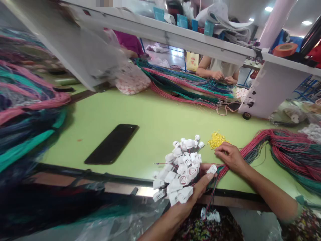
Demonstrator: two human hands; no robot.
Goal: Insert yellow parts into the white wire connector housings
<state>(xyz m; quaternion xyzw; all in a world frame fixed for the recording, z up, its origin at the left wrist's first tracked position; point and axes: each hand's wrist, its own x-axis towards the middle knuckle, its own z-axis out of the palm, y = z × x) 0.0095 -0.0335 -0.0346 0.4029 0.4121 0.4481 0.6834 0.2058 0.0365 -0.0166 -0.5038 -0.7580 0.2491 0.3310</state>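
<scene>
My left hand [199, 189] is closed round a bunch of white plastic connectors [179, 160] fixed to thin wires. One white connector [212, 169] sits at the thumb tip, its face with small holes turned up. My right hand [233, 158] rests over the wire bundle [255, 147], thumb and forefinger pinched together beside a pile of tiny yellow pieces [217, 139]. Whatever may be between those fingertips is too small to make out. Below the table edge, a few more white connectors [210, 215] hang on wires over my lap.
A black phone [111, 144] lies on the green tabletop [82, 117]. Coloured wire bundles lie at the left [27, 97] and far side [185, 83]. A white shelf [213, 47] spans above, with a black tape roll [246, 115] near its support. Another person's hands [223, 77] work opposite.
</scene>
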